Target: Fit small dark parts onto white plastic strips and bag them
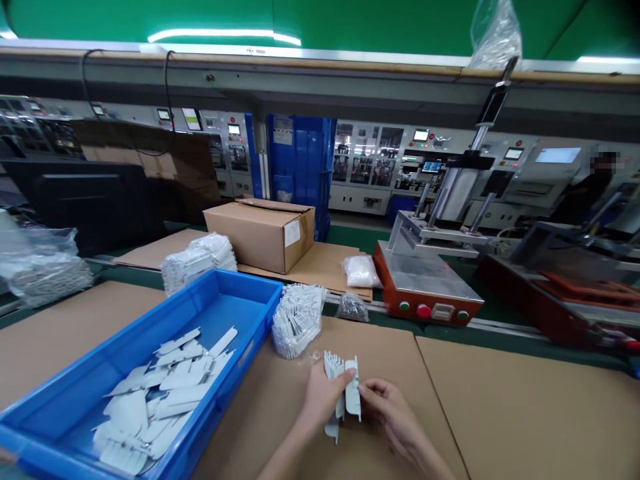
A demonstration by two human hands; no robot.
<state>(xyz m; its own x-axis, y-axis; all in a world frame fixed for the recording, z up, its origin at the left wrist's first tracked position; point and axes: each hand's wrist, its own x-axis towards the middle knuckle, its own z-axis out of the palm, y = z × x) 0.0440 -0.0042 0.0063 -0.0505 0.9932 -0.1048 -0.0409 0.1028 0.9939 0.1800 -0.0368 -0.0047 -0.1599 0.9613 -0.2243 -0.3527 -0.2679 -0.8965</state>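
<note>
Right of the blue tray (233,308), left hand (319,392) clamps white parts (331,364); right hand (386,400), fingers nearly pinched, at front piece's (353,397) edge, hold unclear. Slack left grip could spill them.

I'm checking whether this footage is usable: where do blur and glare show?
Head view, top: bright white streaks cross the green panel; head view, right edge: the far-right press looks smeared, and pixelation covers part of a person; head view, lower middle: left hand, right hand and white pieces read clearer, though fine edges are soft.
</note>
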